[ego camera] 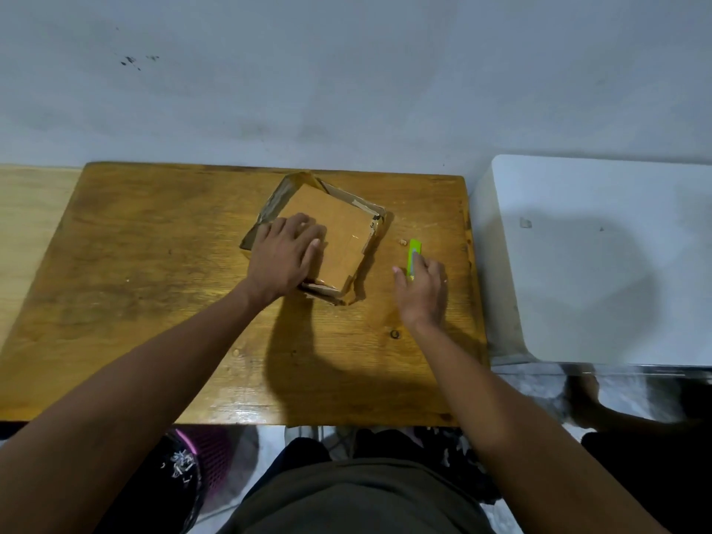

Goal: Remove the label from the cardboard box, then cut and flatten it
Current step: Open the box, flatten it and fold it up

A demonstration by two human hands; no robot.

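On wood table (154,264): squarish cardboard box (339,233).

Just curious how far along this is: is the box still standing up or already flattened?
Mostly flattened: the box lies low on the table, side flaps splayed outward, left hand pressing it down.

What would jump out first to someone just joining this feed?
The cardboard box at the middle of the wooden table, its flaps splayed outward, with the left hand pressing flat on top of it. Just right of the box, the right hand rests on a bright green utility knife lying on the table. Farther right stands a white block-like surface.
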